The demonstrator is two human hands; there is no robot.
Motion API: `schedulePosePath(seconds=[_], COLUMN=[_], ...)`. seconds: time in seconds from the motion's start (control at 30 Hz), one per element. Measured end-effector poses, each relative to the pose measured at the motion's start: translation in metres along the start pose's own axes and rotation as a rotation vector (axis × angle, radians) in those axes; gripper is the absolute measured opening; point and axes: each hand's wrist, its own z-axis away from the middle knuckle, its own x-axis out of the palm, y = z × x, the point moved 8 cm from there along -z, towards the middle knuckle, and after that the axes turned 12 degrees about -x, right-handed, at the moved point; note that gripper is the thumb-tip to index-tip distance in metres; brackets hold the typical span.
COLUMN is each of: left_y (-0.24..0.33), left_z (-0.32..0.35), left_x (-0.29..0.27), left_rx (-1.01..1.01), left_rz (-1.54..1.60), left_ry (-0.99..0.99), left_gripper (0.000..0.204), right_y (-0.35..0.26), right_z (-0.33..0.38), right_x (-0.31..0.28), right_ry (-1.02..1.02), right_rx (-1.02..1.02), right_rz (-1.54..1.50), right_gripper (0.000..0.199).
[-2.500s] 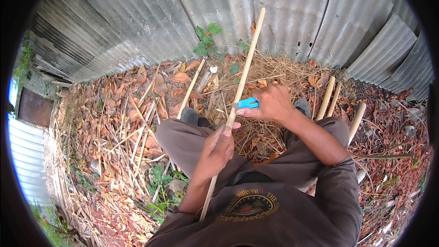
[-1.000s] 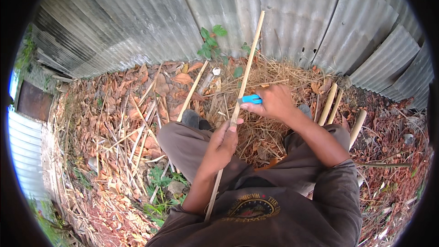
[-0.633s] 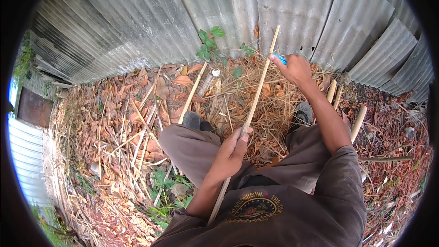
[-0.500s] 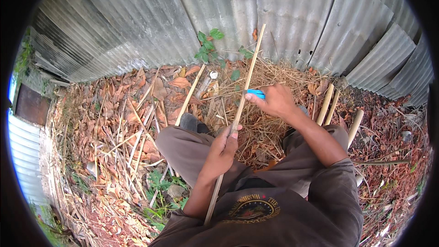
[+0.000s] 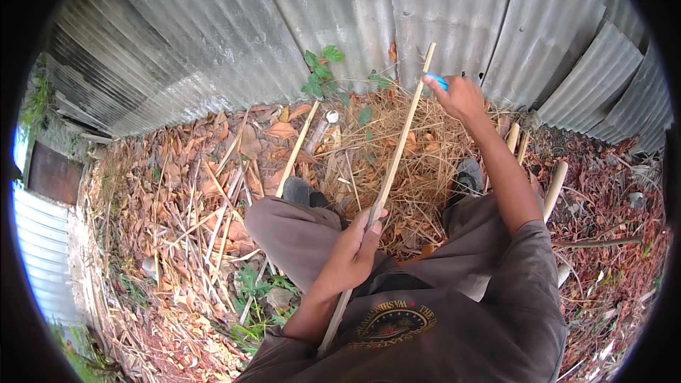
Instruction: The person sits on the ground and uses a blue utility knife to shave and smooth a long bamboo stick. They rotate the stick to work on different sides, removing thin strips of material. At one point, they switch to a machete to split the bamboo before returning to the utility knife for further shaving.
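Backdrop: corrugated grey metal fence (image 5: 213, 35), dry leaf litter (image 5: 191, 191).
Left hand (image 5: 358, 252): fingers wrapped around long pale bamboo stick (image 5: 397, 152), midway.
Right hand (image 5: 461, 96): fingers closed on blue-handled tool (image 5: 438, 81), touching stick's top.

A long, thin, pale bamboo stick (image 5: 389, 181) runs slantwise from lower centre to upper centre-right of the frame, its top end near the corrugated wall. A small blue-handled tool (image 5: 438, 81), mostly hidden, sits against the stick's upper end.
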Motion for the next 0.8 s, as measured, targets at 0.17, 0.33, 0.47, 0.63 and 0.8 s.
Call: schedulePosePath(seconds=[0.17,0.33,0.47,0.63,0.8], left_y=[0.02,-0.004,0.007,0.019,0.025], left_z=[0.043,0.022,0.006,-0.001,0.009], left_x=[0.019,-0.007,-0.008,0.004,0.016], left_rx=[0.126,-0.115,-0.089,-0.018,0.081], left_rz=[-0.138,0.248,0.275,0.144,-0.025], left_ry=[-0.123,-0.066,-0.065,-0.062,-0.015], left_gripper=[0.033,0.033,0.032,0.034,0.033], right_y=[0.227,0.13,-0.06,-0.107,-0.007], right_z=[0.02,0.001,0.049,0.081,0.037], right_x=[-0.021,-0.036,-0.06,-0.057,-0.056], right_ry=[0.214,0.088,-0.091,-0.154,-0.103], right_rx=[0.618,0.313,-0.14,-0.316,0.074], right_rz=[-0.095,-0.234,-0.29,-0.1,-0.083], right_gripper=[0.099,0.088,0.079,0.077,0.083])
